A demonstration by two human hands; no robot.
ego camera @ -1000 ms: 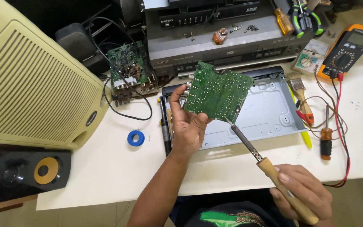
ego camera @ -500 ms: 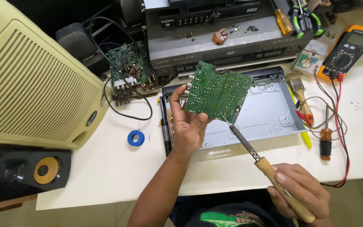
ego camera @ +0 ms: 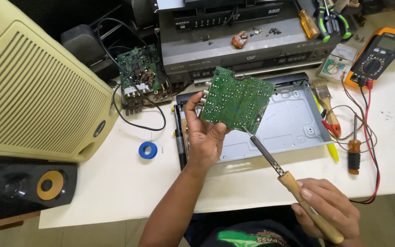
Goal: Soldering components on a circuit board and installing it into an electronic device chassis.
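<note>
My left hand [ego camera: 205,132] holds a green circuit board [ego camera: 237,100] upright by its left edge, solder side facing me, above an open grey metal chassis [ego camera: 289,123]. My right hand [ego camera: 328,208] grips the wooden handle of a soldering iron [ego camera: 293,185]. Its metal shaft slants up to the left and the tip touches the lower edge of the board.
On the white table are a blue tape roll [ego camera: 148,150], a second circuit board [ego camera: 140,77] with black cable, a cream speaker grille [ego camera: 33,91], a black speaker [ego camera: 24,187], stacked players [ego camera: 234,45], an orange multimeter [ego camera: 378,55] with red leads, a brush [ego camera: 324,98] and screwdrivers [ego camera: 354,153].
The soldering iron has shifted slightly left and up along the board's lower edge. The left hand and the board have stayed almost still.
</note>
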